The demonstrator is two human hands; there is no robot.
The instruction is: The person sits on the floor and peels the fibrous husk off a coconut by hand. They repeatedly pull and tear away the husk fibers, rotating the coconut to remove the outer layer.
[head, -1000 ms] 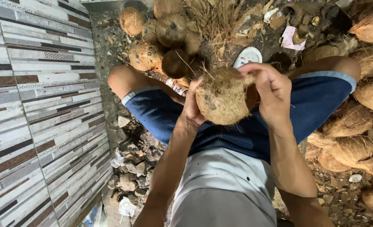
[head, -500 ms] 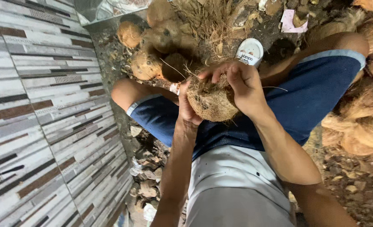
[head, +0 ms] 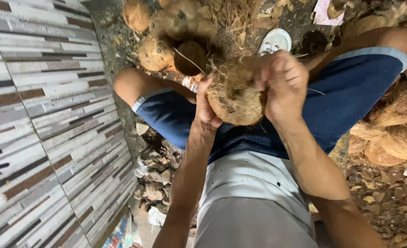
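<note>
Both hands, left hand point(head: 206, 108) and right hand point(head: 283, 85), are closed around a round, brown, fibrous coconut point(head: 234, 97) held over the lap; most husk looks stripped, stray fibres remain.

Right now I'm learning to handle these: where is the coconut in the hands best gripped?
Probably across its round middle, from both sides: the coconut is ball-shaped and fibrous, and the left hand and right hand cup it that way.

A pink paper scrap point(head: 323, 11) lies on the ground, top right.
</note>
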